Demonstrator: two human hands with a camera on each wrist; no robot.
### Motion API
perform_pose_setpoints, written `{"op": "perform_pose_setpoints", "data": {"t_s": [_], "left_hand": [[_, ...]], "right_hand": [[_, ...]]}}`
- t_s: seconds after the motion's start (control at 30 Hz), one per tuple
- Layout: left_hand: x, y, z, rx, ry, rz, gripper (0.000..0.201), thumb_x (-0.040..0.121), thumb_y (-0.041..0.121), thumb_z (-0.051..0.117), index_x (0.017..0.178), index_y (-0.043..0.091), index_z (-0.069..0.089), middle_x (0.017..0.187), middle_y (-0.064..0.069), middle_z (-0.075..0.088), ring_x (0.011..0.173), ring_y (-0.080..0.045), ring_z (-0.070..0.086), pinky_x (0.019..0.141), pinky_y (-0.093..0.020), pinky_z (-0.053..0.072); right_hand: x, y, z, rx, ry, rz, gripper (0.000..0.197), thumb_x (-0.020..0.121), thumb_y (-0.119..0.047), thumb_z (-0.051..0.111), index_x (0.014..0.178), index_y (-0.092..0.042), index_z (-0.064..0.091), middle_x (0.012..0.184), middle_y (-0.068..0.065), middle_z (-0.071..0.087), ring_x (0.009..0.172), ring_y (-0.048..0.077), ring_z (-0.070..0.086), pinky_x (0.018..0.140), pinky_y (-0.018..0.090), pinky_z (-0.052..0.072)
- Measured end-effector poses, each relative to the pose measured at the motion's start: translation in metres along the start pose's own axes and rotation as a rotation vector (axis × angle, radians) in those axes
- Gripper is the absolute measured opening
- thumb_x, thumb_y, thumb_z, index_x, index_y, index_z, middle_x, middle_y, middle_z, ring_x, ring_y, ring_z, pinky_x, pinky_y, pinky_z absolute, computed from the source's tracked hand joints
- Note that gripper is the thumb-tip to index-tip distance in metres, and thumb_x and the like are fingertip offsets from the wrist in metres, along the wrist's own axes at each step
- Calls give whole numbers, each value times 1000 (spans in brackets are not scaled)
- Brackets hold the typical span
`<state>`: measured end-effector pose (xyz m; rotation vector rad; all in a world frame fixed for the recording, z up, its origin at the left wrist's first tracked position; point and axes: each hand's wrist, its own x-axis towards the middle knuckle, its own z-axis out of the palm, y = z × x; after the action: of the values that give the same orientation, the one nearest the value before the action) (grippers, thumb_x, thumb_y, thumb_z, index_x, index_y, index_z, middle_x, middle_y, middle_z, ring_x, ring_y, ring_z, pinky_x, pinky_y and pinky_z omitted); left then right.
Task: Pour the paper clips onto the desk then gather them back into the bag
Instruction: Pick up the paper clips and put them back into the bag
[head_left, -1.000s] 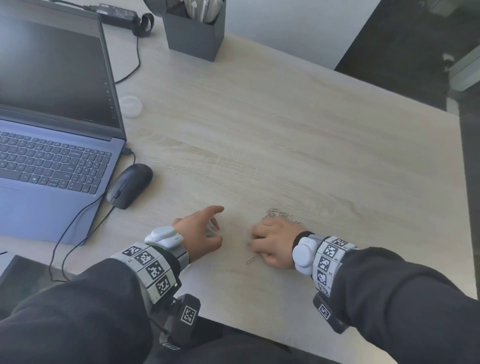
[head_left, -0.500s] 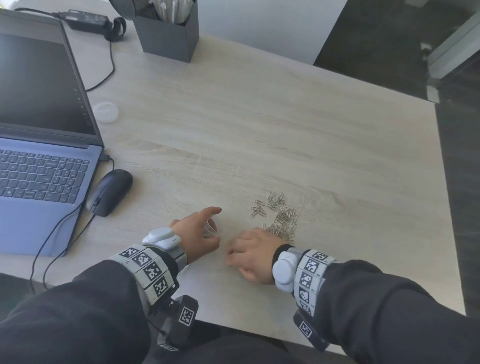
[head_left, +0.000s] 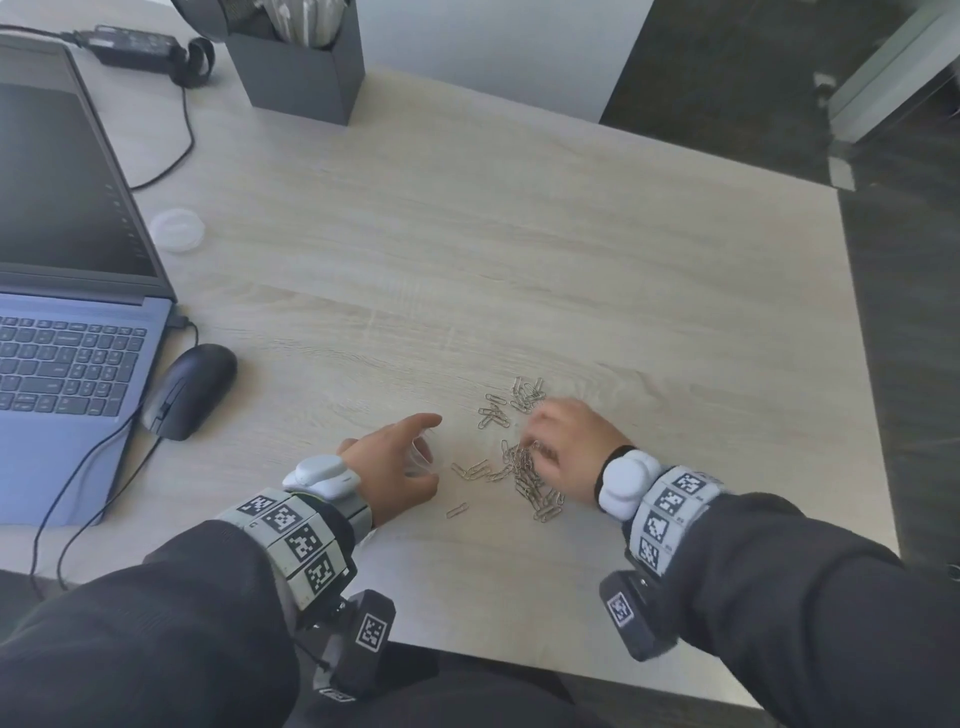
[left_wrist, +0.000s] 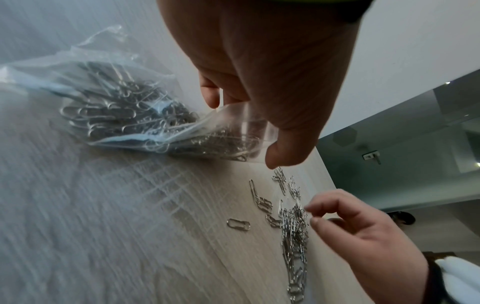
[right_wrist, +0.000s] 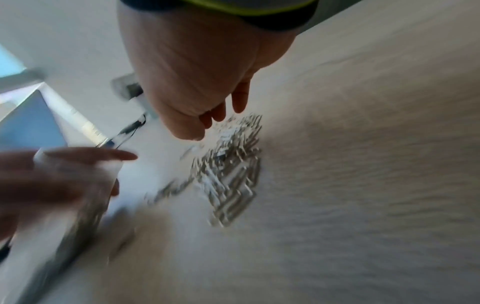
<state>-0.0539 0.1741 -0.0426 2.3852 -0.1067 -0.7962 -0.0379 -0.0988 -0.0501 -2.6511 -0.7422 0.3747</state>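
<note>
A small clear plastic bag (left_wrist: 122, 107), part full of silver paper clips, lies on the light wood desk (head_left: 519, 234). My left hand (left_wrist: 245, 131) pinches the bag's mouth between thumb and fingers and holds it up; in the head view the left hand (head_left: 427, 453) covers most of the bag (head_left: 418, 462). Loose paper clips (head_left: 527, 480) lie in a scattered pile just to the right. My right hand (head_left: 537, 436) hovers over that pile (left_wrist: 294, 228), blurred, its fingers (left_wrist: 322, 203) loosely curved and holding nothing I can see.
An open laptop (head_left: 67, 312) fills the left side, with a black wired mouse (head_left: 189, 389) beside it. A clear round lid (head_left: 177, 229) lies behind the mouse. A dark holder box (head_left: 301, 67) and a power adapter (head_left: 135, 44) stand at the back. The desk's front edge runs under my wrists.
My right hand went left to the bag's mouth, then swung back right over the loose pile. The left hand has kept its hold on the bag.
</note>
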Motion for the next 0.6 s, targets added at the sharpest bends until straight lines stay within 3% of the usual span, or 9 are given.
{"op": "perform_pose_setpoints", "data": {"t_s": [0.07,0.13,0.2,0.3,0.43,0.6], "left_hand": [[0,0,1,6,-5,-6,67,78,41,60,141,46,38,101,27,59,93,-3,60,103,-36,42],[0,1,2,26,-4,-13,68,78,41,60,141,45,37,103,26,60,92,-4,59,104,-35,41],[-1,3,3,43,0,-20,68,78,41,60,142,44,36,106,24,60,93,-5,58,105,-34,39],[-1,4,6,47,3,-31,71,76,43,59,143,42,35,109,22,61,98,-7,58,106,-35,37],[1,6,11,126,20,-74,79,75,44,59,148,40,29,130,11,58,126,-18,51,108,-40,33],[2,11,13,222,50,-88,93,69,62,66,149,38,26,137,9,48,132,-19,42,110,-43,32]], "right_hand": [[5,5,-8,47,39,222,35,84,-26,60,119,-22,61,122,0,54,114,23,46,93,43,46],[9,7,-11,32,2,361,57,81,-42,60,134,-28,48,138,-4,44,127,22,37,102,42,41],[10,4,-10,-24,-99,408,78,71,-61,62,140,-35,38,145,-8,35,132,23,31,103,42,39],[4,1,-5,-145,-230,348,96,57,-80,60,140,-42,31,143,-5,31,129,24,32,99,43,41],[-9,-2,4,-167,-252,298,96,56,-74,67,138,-44,28,133,-3,32,119,23,37,93,41,47],[-21,-3,12,-33,-215,360,72,71,-54,70,134,-39,37,127,-1,36,111,22,46,86,39,51]]}}
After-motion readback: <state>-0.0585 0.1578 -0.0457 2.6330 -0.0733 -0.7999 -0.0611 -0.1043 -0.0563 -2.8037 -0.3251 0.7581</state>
